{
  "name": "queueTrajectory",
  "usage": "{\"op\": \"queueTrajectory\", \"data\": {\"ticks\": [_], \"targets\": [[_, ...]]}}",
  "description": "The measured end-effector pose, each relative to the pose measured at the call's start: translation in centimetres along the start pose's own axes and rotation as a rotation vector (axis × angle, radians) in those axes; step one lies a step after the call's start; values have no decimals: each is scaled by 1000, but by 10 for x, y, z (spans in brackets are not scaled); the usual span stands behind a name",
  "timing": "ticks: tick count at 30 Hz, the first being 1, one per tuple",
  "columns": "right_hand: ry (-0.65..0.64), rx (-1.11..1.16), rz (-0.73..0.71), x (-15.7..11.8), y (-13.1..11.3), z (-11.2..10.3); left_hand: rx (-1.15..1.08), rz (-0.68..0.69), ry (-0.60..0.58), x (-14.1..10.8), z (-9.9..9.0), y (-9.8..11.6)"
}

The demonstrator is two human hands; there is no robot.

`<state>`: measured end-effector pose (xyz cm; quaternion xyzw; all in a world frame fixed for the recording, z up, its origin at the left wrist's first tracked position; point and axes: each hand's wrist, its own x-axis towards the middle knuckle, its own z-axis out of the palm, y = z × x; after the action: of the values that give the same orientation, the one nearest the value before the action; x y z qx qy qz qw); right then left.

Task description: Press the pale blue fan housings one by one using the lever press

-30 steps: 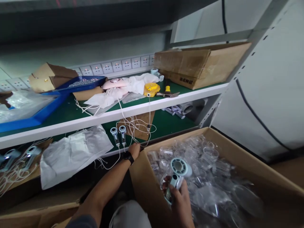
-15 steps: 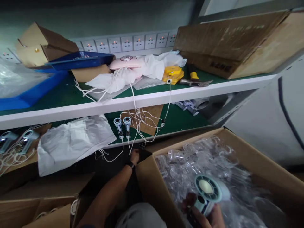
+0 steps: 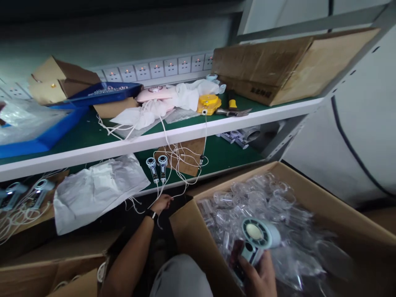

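Observation:
My right hand (image 3: pixel 261 270) is closed around the handle of a pale blue handheld fan (image 3: pixel 255 232), its round head facing up, over an open carton (image 3: pixel 187 222) full of clear plastic pieces (image 3: pixel 250 198). Below the shelf edge, my left hand (image 3: pixel 162 203) is closed on a thin white cable (image 3: pixel 179 193) that runs up toward the lower shelf. Just above that hand, two similar small fans (image 3: pixel 157 169) lie side by side on the green lower shelf, each with a white cable plugged into its base.
A white bag (image 3: pixel 99 192) covers part of the lower shelf, with more fans (image 3: pixel 38 194) to its left. On the upper shelf are a blue tray (image 3: pixel 105 93), a yellow device (image 3: pixel 208 104), a hammer (image 3: pixel 233 111) and a large cardboard box (image 3: pixel 262 70). Another carton (image 3: pixel 77 284) stands at lower left.
The view has shifted somewhat. My left hand has come up and left from beside the carton's corner, with a cable now visible at its fingers. My right hand still holds the fan.

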<state>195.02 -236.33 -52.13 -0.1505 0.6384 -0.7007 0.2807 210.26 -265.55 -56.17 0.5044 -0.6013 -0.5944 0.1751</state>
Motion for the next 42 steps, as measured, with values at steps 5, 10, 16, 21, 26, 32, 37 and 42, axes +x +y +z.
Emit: {"op": "queueTrajectory", "data": {"ticks": [5,10,16,21,26,32,37,42], "targets": [[-54,45,149,-3,-9,31,-126,118,20,-52,-20,59],[-513,464,222,-5,-48,102,-346,263,73,-82,-24,127],[-909,482,258,3,-81,126,-281,336,196,-112,-23,140],[-883,319,126,7,-84,113,229,635,111,-170,-17,120],[-650,473,152,7,-83,112,587,619,-62,-189,-12,110],[-352,795,309,18,-76,133,433,512,134,-192,-3,99],[-319,997,418,23,-80,154,411,486,138,-208,18,108],[-348,1089,443,21,-85,166,362,432,139,-205,31,112]]}}
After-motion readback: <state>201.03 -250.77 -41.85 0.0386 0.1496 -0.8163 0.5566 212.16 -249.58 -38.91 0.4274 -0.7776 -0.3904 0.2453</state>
